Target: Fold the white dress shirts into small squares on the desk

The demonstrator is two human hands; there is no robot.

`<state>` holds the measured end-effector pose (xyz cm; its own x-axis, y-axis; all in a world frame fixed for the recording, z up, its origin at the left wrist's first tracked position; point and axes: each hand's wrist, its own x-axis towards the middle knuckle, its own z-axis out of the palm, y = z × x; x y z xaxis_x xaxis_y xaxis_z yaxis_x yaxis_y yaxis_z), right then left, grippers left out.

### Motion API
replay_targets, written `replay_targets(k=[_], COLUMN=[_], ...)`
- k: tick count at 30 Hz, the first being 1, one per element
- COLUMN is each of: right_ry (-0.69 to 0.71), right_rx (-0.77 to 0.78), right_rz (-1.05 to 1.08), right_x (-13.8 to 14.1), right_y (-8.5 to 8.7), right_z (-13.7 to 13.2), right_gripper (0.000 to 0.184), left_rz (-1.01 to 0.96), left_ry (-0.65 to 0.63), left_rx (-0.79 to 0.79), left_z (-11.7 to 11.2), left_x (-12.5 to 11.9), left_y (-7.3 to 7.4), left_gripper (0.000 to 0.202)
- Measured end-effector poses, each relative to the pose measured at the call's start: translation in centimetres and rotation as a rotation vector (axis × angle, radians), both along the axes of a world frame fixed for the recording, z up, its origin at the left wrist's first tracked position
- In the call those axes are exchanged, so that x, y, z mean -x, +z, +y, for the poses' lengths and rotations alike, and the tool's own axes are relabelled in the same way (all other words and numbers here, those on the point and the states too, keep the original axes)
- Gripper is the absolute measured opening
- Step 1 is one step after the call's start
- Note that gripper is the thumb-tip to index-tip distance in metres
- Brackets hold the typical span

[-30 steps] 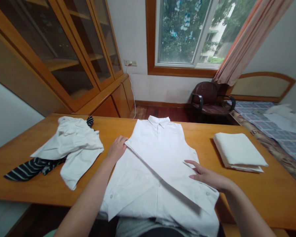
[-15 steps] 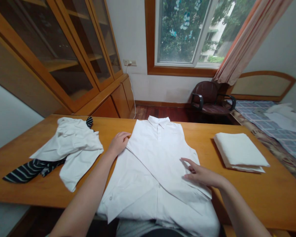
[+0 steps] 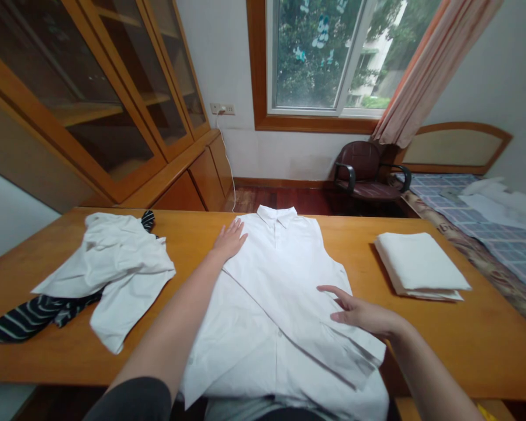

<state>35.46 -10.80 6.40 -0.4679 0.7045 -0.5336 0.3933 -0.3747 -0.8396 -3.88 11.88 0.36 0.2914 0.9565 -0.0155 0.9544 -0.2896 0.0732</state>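
A white collared shirt (image 3: 284, 275) lies face down on the wooden table (image 3: 193, 245), collar away from me, with one sleeve folded diagonally across its back. My left hand (image 3: 230, 238) rests flat with fingers spread on the shirt's left shoulder edge near the collar. Lower right, my right hand (image 3: 359, 313) lies open on the folded sleeve, fingers pointing left. Neither hand holds anything.
A crumpled white shirt (image 3: 114, 269) lies on the left over a dark striped tie (image 3: 30, 313). A folded white garment (image 3: 418, 266) sits on the table's right. Behind stand a glass-door cabinet (image 3: 114, 99), a brown chair (image 3: 368, 172), a window and a bed (image 3: 486, 222).
My left hand slid up the shirt's left edge toward the collar and flattened out. My right hand stayed on the folded sleeve, shifting slightly. The view tilted a little.
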Motion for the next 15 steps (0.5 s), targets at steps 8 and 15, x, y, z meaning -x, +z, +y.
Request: replay_targets(k=[8,15], right_ry=[-0.044,0.016], right_rx=[-0.098,-0.193], right_rz=[-0.226,-0.360], right_x=[0.1,0.4], right_y=[-1.3,-1.0], right_z=[1.3,2.2], right_gripper=[0.074,0.069], left_rz=[-0.017,-0.084], left_ry=[0.036,0.387], left_rx=[-0.019,-0.028], left_z=[0.8,2.3], left_x=[0.8,2.5], left_y=[-0.4,-0.3], left_gripper=[0.062,0.062])
